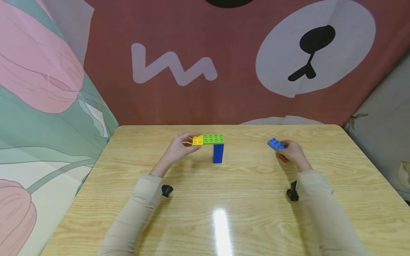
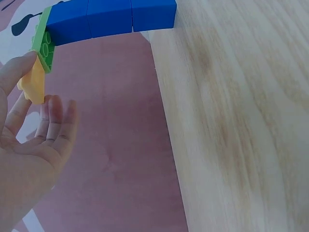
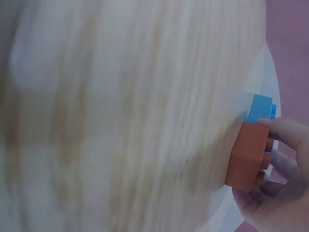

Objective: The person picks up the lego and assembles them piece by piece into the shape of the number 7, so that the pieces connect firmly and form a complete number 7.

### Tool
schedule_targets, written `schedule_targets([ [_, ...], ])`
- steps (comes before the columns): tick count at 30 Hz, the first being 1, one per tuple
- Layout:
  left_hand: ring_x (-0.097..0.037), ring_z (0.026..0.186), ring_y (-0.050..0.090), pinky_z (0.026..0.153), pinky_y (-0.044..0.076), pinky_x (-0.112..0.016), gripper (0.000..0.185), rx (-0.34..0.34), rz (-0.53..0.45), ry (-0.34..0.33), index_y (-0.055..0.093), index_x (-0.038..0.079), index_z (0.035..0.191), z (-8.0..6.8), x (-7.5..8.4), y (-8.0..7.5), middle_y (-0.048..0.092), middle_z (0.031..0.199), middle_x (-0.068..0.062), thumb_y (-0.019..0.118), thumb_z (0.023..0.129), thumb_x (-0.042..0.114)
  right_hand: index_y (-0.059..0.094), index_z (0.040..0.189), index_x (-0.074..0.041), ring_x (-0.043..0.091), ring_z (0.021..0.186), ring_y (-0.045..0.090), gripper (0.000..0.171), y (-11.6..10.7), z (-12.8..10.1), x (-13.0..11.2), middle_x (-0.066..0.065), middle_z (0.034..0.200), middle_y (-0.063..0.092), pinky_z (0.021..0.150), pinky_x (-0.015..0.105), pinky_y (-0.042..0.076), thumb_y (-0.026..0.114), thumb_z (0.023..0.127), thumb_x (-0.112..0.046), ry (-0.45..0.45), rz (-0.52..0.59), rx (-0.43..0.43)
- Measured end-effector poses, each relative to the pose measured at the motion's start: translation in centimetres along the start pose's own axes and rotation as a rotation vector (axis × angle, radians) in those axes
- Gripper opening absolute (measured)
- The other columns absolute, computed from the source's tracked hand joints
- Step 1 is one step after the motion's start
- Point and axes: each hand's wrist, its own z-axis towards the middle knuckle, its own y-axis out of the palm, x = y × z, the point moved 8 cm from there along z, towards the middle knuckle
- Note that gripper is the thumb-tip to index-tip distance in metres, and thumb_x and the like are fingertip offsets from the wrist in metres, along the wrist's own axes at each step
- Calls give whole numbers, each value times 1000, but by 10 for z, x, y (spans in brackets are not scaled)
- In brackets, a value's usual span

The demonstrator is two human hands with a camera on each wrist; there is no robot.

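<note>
My left hand point(image 1: 180, 146) pinches a yellow toy brick point(image 1: 197, 140) between thumb and fingers. That brick meets the left end of a longer green brick point(image 1: 213, 138). The green brick lies across the top of an upright column of blue bricks point(image 1: 218, 153), and its left part overhangs. In the left wrist view the column shows as several blue bricks point(image 2: 110, 18) joined. Over on the right, my right hand point(image 1: 294, 153) holds a lighter blue brick point(image 1: 275, 143) by its near end. An orange brick point(image 3: 248, 155) sits close by the fingers, partly hidden in the head view.
The wooden table point(image 1: 250, 199) carries the column near its far edge. A printed cloth point(image 1: 237, 96) hangs behind it. Small black wrist cameras point(image 1: 167, 190) are strapped at both sleeves.
</note>
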Motion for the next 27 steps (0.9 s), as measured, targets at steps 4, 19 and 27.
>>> schedule_targets([
  [4,-27,109,56,95,52,-40,45,-7,-1,9,59,11,129,0,-1,1,54,127,-11,70,87,19,38,137,14,49,115,49,56,-2,-1,-1,41,132,44,95,56,46,54,94,-18,4,-1,23],
  [19,-25,103,57,89,53,-35,47,7,-26,-63,55,9,129,1,-4,-1,58,118,-12,71,86,21,44,140,1,43,118,53,54,-14,-6,-59,30,136,49,87,44,50,58,94,-22,-78,187,181],
  [27,-28,105,58,88,53,-37,48,10,-28,-62,55,10,129,1,-7,0,58,120,-12,71,86,22,45,141,-2,42,132,44,51,-4,-10,-109,27,141,47,105,54,43,59,95,-21,-222,292,134],
])
